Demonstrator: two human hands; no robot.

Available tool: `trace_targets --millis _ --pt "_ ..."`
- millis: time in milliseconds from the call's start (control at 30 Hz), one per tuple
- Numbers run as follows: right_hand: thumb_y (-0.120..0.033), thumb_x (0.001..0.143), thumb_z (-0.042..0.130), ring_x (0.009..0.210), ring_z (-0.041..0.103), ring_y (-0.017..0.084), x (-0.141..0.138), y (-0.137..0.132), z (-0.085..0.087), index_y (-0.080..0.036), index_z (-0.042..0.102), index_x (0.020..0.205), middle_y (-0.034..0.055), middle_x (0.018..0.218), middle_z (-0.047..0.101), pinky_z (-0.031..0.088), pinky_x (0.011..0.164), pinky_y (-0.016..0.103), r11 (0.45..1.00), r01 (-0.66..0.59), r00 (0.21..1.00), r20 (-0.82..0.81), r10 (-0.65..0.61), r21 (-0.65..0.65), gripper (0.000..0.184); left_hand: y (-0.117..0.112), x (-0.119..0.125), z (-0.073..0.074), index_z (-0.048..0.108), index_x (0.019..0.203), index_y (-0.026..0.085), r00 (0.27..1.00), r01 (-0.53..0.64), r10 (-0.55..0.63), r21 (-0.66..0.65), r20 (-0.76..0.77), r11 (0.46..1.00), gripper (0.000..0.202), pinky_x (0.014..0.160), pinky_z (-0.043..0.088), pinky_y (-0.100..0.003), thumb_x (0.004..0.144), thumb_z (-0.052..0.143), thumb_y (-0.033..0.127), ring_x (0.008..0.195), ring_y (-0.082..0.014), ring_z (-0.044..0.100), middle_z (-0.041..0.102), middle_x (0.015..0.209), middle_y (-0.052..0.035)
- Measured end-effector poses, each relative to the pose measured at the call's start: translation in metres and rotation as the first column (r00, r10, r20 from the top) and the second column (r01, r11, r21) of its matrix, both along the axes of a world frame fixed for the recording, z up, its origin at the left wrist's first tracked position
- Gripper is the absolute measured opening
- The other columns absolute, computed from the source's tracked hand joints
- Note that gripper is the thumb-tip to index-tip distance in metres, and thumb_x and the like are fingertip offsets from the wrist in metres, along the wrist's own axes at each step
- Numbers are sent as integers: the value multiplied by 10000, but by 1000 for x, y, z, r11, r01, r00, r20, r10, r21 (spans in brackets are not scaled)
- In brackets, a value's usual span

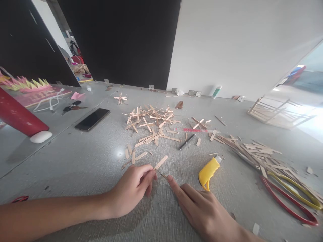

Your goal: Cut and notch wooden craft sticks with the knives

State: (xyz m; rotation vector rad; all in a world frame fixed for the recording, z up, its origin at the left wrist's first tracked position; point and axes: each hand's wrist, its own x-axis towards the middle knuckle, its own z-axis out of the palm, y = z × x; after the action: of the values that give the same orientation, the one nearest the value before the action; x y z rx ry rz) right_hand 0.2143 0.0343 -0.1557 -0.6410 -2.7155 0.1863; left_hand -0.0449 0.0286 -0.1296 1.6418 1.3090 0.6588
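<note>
My left hand (132,190) pinches one end of a short wooden craft stick (160,162) that lies slanted on the grey table (83,161). The index finger of my right hand (202,208) points at a thin dark sliver (163,175) by the stick's near end; the other fingers lie flat on the table. A yellow utility knife (208,170) lies just right of my right hand. Beyond my hands, a pile of stick crosses and loose sticks (151,122) covers the middle of the table.
A black phone (92,119) lies at left, near a red cylinder (17,116) and keys (72,108). A black pen (186,141), a heap of stick offcuts (254,151) and red-and-yellow pliers handles (292,195) are at right. A stick frame (277,114) stands far right.
</note>
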Motion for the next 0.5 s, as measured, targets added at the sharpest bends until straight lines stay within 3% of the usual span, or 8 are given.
trace_targets --millis 233,333,500 --pt "-37 1003 317 655 636 181 -1 0 0 -64 93 1649 67 876 643 519 548 302 1000 31 999 -12 -31 -3 684 0 0 2 566 878 193 996 81 -81 -14 39 997 378 604 365 -259 1105 373 427 568 -125 495 617 676 22" --pt "-38 1008 341 644 628 182 -3 1 0 -69 135 1641 52 852 643 511 541 305 998 53 998 -44 -52 28 666 -1 1 3 593 960 193 996 64 -61 -51 58 997 374 576 357 -254 1104 359 446 552 -131 482 611 689 20" --pt "-23 951 381 608 609 191 -5 -1 9 14 200 1597 66 816 644 486 495 311 987 36 999 4 -38 155 672 0 2 -1 489 747 202 999 35 -34 -20 32 999 412 566 335 -244 1084 397 422 559 -129 462 510 607 39"
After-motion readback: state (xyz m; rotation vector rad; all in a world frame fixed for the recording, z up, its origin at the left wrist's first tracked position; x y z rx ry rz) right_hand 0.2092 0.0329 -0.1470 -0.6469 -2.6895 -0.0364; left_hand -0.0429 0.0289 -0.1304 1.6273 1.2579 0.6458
